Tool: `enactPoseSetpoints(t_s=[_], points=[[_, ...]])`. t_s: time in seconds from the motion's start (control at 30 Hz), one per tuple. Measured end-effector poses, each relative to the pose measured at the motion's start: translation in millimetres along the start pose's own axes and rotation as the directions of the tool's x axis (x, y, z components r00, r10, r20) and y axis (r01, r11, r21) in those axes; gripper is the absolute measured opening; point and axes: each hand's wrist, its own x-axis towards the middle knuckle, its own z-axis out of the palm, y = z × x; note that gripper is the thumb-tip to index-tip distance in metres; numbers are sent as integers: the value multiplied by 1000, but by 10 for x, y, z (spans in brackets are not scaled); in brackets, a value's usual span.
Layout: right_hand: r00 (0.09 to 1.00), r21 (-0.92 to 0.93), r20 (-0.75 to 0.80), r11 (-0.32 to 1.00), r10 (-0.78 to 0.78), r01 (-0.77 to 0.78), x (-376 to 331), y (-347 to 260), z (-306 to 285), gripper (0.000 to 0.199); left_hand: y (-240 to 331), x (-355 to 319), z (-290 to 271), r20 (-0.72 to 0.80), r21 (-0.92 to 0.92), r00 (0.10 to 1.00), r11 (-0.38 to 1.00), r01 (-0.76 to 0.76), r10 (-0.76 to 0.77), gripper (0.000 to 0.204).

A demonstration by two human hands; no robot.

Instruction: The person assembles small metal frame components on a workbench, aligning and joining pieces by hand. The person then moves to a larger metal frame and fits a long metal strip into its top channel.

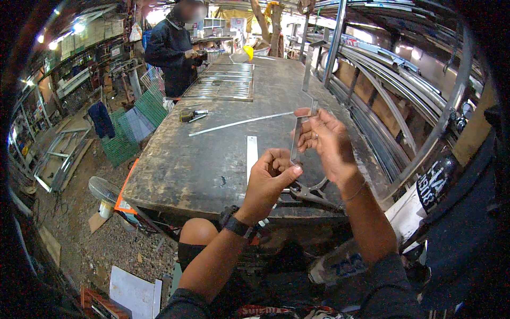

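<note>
Both my hands are raised over the near part of the dark workbench [207, 154]. A thin, bent flat metal strip [295, 139] is held between them. My left hand [273, 173] pinches its lower end between thumb and fingers. My right hand [326, 141] grips it higher up, where it bends. Beneath my hands, locking pliers [313, 195] lie at the bench's near edge, partly hidden by my right wrist. A pale flat bar [252, 157] lies beside my left hand. Farther off rests a long thin metal strip [234, 126].
A tape measure [187, 115] lies near the bench's left side, by a metal grille [228, 82]. Beyond its left edge stands a person in dark clothes [172, 53]. Metal lengths [382, 80] fill a rack at right; a fan [103, 191] stands at lower left.
</note>
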Motion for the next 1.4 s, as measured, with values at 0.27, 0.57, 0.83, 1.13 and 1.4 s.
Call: enactPoseSetpoints(t_s=[0.27, 0.57, 0.83, 1.13, 1.4], points=[[962, 19, 267, 999, -48, 45, 26, 1, 53, 39, 100, 26, 10, 29, 88, 996, 993, 81, -84, 27], [892, 441, 451, 862, 27, -250, 462, 407, -213, 19, 120, 132, -121, 364, -499, 885, 741, 449, -291, 71], [936, 575, 348, 774, 62, -265, 376, 551, -197, 19, 59, 3, -35, 292, -356, 923, 866, 350, -252, 50], [973, 573, 206, 794, 99, -203, 367, 452, -78, 19, -82, 28, -77, 200, -140, 859, 854, 500, -470, 39], [999, 231, 45, 973, -14, 3, 152, 224, 90, 28, -48, -51, 21, 180, -159, 898, 889, 428, -400, 38]])
